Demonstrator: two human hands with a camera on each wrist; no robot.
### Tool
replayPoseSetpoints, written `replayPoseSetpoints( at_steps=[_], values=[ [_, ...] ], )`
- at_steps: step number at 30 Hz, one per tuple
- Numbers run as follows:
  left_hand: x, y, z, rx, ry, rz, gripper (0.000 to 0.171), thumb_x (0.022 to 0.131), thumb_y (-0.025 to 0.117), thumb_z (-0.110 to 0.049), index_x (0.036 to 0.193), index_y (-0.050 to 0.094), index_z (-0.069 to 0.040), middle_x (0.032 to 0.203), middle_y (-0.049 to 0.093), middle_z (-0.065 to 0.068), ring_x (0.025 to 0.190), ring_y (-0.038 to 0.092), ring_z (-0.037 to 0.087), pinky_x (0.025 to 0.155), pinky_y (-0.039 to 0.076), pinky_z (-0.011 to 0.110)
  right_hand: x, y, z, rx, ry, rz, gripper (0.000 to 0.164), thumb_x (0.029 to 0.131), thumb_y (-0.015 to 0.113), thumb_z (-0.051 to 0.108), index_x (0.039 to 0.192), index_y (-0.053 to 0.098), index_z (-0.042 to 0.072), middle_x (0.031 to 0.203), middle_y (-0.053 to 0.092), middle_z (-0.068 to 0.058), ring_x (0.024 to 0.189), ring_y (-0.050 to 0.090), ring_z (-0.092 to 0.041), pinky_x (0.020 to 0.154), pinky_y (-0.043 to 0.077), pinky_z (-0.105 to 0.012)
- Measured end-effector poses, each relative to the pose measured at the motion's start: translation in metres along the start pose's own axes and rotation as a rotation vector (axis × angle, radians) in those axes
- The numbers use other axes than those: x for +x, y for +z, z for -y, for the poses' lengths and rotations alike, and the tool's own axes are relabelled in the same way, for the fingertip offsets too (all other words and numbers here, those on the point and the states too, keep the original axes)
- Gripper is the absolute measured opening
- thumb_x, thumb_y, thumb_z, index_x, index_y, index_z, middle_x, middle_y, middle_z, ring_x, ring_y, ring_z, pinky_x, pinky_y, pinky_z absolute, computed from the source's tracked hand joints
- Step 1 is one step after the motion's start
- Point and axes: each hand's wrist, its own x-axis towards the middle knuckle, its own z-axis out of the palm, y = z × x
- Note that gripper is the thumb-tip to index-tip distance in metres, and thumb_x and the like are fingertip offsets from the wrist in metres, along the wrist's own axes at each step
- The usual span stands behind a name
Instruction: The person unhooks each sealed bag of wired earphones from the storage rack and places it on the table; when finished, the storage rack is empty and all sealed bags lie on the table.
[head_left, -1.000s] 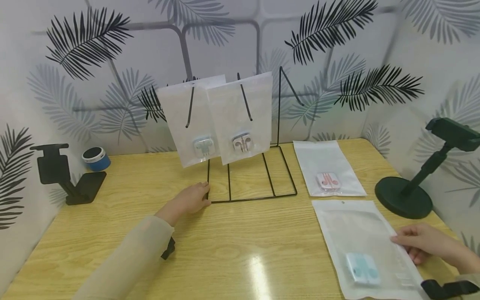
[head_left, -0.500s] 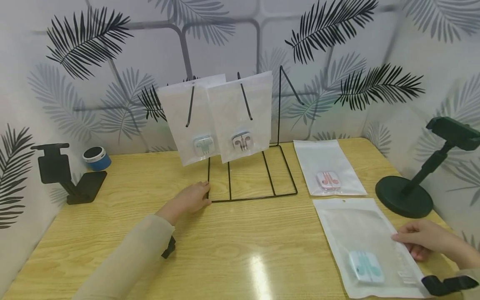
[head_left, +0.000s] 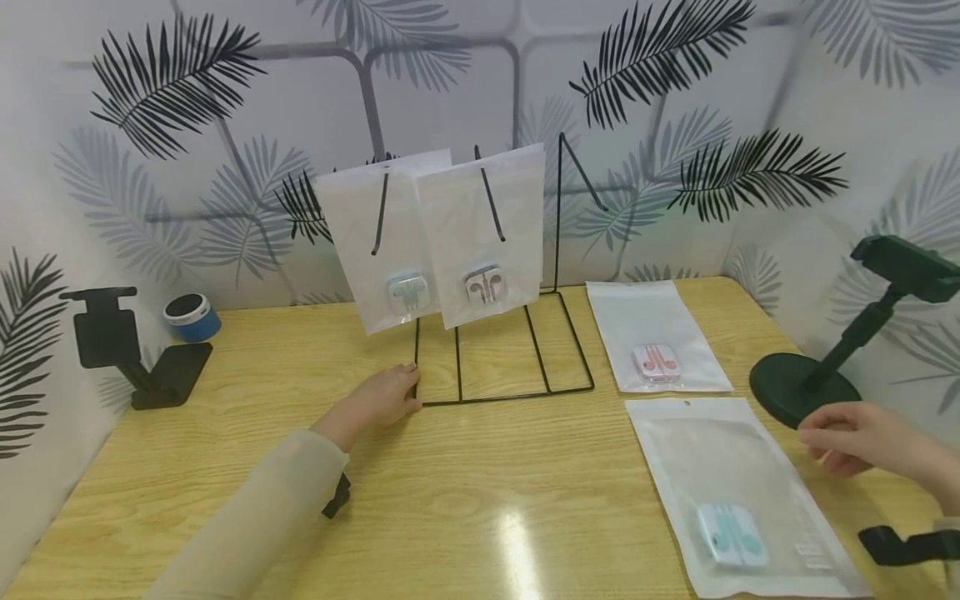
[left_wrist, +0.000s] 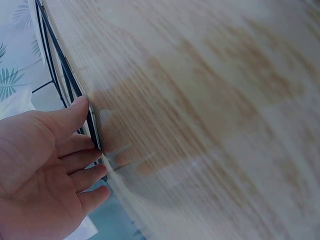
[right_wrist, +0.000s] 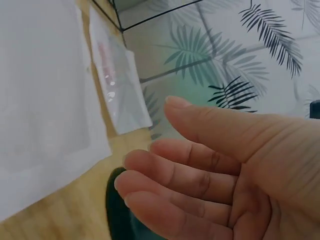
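My left hand [head_left: 372, 400] holds the front left corner of a black wire rack [head_left: 510, 398]; in the left wrist view thumb and fingers meet its thin bar. Two white bags, the left bag [head_left: 352, 225] and the right bag [head_left: 517, 204], hang from the rack's hooks, each with boxed earphones showing near the bottom. My right hand [head_left: 862, 437] holds nothing, its fingers loosely bent, just right of a flat bag [head_left: 720, 458] with blue earphones [head_left: 731, 533]. Beyond that lies another bag [head_left: 645, 312] with pink earphones [head_left: 657, 362].
A dark round-based stand [head_left: 802, 387] rises behind my right hand. At the left are a black phone stand [head_left: 108, 337] and a blue and white cylinder [head_left: 193, 320]. A bare rack hook [head_left: 585, 173] juts out at the right. Leaf-patterned wall covering backs the wooden table [head_left: 450, 492].
My right hand has let go of the near bag's right edge and moved up and slightly right, away from it. The left hand stays on the rack.
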Motion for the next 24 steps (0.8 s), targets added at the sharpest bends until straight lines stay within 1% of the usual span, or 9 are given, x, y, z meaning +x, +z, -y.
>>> replayPoseSetpoints(
  at_steps=[3,5,7,12,16,19,22,24],
  values=[
    [0.0,0.0,0.001,0.003,0.0,0.002,0.055,0.084,0.049,-0.025,0.126,0.029,0.005,0.13,0.025,0.019,0.117,0.023,0.032,0.096,0.021,0.04,0.003,-0.007,0.022,0.007,-0.084,-0.038,0.047,0.082,0.051,0.028,0.103,0.045,-0.014,0.077,0.059,-0.014,0.061,0.057,-0.024,0.052,0.049,-0.031],
    [-0.001,0.0,0.001,0.002,-0.002,0.002,0.055,0.084,0.049,-0.025,0.126,0.029,0.005,0.13,0.025,0.019,0.117,0.023,0.032,0.095,0.021,0.04,0.006,-0.01,0.039,-0.013,-0.144,-0.07,0.045,0.083,0.05,0.027,0.104,0.045,-0.012,0.078,0.059,-0.013,0.061,0.058,-0.022,0.052,0.049,-0.03],
    [-0.002,0.0,0.001,0.001,-0.005,0.003,0.055,0.084,0.049,-0.026,0.126,0.029,0.005,0.13,0.024,0.019,0.117,0.023,0.032,0.095,0.022,0.04,0.012,-0.012,0.057,-0.027,-0.193,-0.084,0.044,0.084,0.049,0.026,0.106,0.044,-0.012,0.08,0.059,-0.013,0.061,0.057,-0.02,0.052,0.049,-0.029],
    [-0.003,-0.002,0.001,-0.007,-0.011,0.008,0.055,0.084,0.049,-0.025,0.126,0.029,0.005,0.13,0.024,0.019,0.117,0.022,0.032,0.095,0.021,0.04,0.027,-0.01,0.107,-0.082,-0.282,-0.131,0.045,0.081,0.051,0.031,0.107,0.045,-0.006,0.083,0.059,-0.013,0.063,0.057,-0.017,0.054,0.049,-0.027],
    [-0.002,-0.001,0.001,-0.005,-0.015,0.009,0.055,0.084,0.049,-0.025,0.126,0.029,0.004,0.13,0.024,0.018,0.118,0.022,0.032,0.095,0.021,0.04,0.042,-0.001,0.143,-0.093,-0.35,-0.18,0.044,0.079,0.053,0.034,0.107,0.047,0.0,0.085,0.059,-0.013,0.067,0.057,-0.018,0.055,0.05,-0.027],
    [-0.002,0.0,0.001,-0.001,-0.012,0.006,0.055,0.084,0.048,-0.026,0.126,0.029,0.004,0.131,0.024,0.018,0.118,0.022,0.031,0.096,0.021,0.04,0.056,0.008,0.164,-0.084,-0.402,-0.211,0.042,0.078,0.054,0.035,0.106,0.05,0.005,0.086,0.059,-0.01,0.069,0.057,-0.018,0.054,0.049,-0.028],
    [0.0,0.001,0.002,-0.003,-0.004,0.004,0.055,0.084,0.048,-0.026,0.126,0.029,0.004,0.131,0.024,0.018,0.118,0.022,0.032,0.096,0.021,0.04,0.073,0.018,0.18,-0.048,-0.432,-0.212,0.041,0.077,0.054,0.037,0.106,0.05,0.008,0.087,0.058,-0.009,0.071,0.056,-0.018,0.055,0.049,-0.028],
    [0.0,0.001,0.002,-0.007,-0.001,0.005,0.055,0.084,0.049,-0.026,0.126,0.029,0.004,0.131,0.024,0.018,0.118,0.021,0.032,0.096,0.021,0.04,0.086,0.024,0.189,-0.013,-0.452,-0.196,0.042,0.077,0.054,0.038,0.108,0.049,0.009,0.091,0.057,-0.008,0.075,0.055,-0.019,0.056,0.049,-0.029]
  ],
)
